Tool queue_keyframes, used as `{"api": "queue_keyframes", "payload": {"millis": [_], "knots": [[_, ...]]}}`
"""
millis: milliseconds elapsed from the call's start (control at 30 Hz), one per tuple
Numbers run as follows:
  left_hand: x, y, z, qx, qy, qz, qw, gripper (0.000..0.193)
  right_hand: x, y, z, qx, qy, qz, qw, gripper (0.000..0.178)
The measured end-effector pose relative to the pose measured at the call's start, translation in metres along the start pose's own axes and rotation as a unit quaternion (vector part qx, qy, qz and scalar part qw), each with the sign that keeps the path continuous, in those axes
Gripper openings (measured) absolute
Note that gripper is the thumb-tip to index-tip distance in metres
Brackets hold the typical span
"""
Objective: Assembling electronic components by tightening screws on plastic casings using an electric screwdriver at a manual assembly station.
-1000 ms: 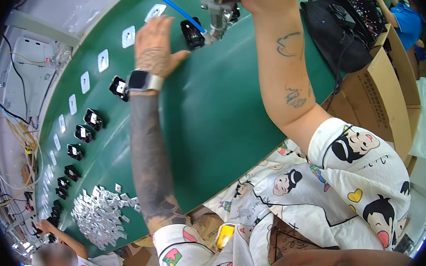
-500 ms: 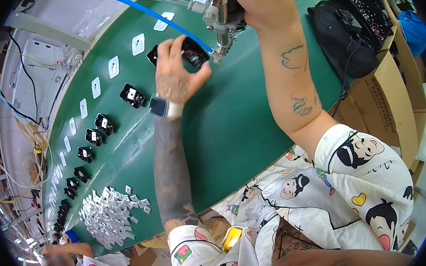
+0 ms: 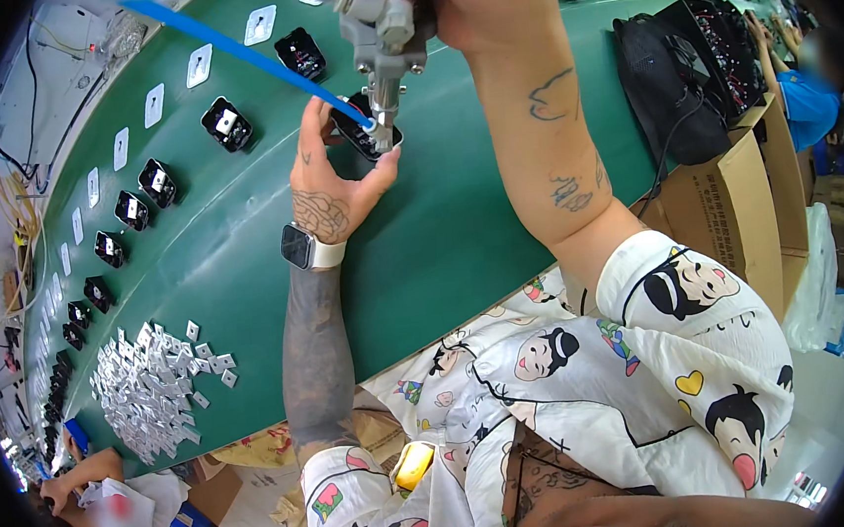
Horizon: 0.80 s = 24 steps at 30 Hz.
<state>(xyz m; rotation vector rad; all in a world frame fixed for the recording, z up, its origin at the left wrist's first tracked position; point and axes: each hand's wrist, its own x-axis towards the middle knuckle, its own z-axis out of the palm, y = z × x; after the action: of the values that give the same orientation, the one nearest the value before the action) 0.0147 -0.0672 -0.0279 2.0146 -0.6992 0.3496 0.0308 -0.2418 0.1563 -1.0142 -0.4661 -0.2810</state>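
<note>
My left hand (image 3: 337,196) curves round a small black plastic housing (image 3: 353,142) on the green table, thumb on its near side and fingers on its far left side. My right hand (image 3: 481,6), cut off by the top edge, grips a metal dispensing valve (image 3: 390,38) from above. A blue hose (image 3: 237,58) runs to the valve's lower end. The valve's nozzle (image 3: 384,133) reaches over the open housing; whether it touches inside is hidden. Just beyond my left hand stands another black housing (image 3: 300,53), and a third housing (image 3: 227,123) with a white piece inside is to its left.
Several black housings (image 3: 132,210) and white flat pieces (image 3: 154,104) line the table's left side. A heap of small white plates (image 3: 150,394) lies near left. At right are a black bag (image 3: 671,95), a cardboard box (image 3: 725,205) and a person in blue (image 3: 808,104); another person sits lower left.
The valve has come down to the housing, its nozzle now over the opening. My left hand has shifted its hold and no longer covers the housing's top. The whole view has shifted.
</note>
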Motion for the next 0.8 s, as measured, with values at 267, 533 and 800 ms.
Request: {"api": "queue_keyframes", "payload": {"millis": [267, 533, 800], "knots": [[-0.002, 0.005, -0.001, -0.018, 0.034, -0.025, 0.999, 0.097, 0.008, 0.009, -0.012, 0.033, -0.07, 0.017, 0.997, 0.031], [-0.002, 0.003, -0.001, -0.037, 0.048, -0.019, 0.998, 0.097, 0.004, 0.007, -0.001, -0.029, -0.004, 0.03, 0.999, 0.032], [-0.008, 0.0, 0.005, -0.089, 0.054, -0.054, 0.993, 0.094, 0.006, 0.007, 0.001, -0.007, -0.02, 0.039, 0.999, 0.022]]}}
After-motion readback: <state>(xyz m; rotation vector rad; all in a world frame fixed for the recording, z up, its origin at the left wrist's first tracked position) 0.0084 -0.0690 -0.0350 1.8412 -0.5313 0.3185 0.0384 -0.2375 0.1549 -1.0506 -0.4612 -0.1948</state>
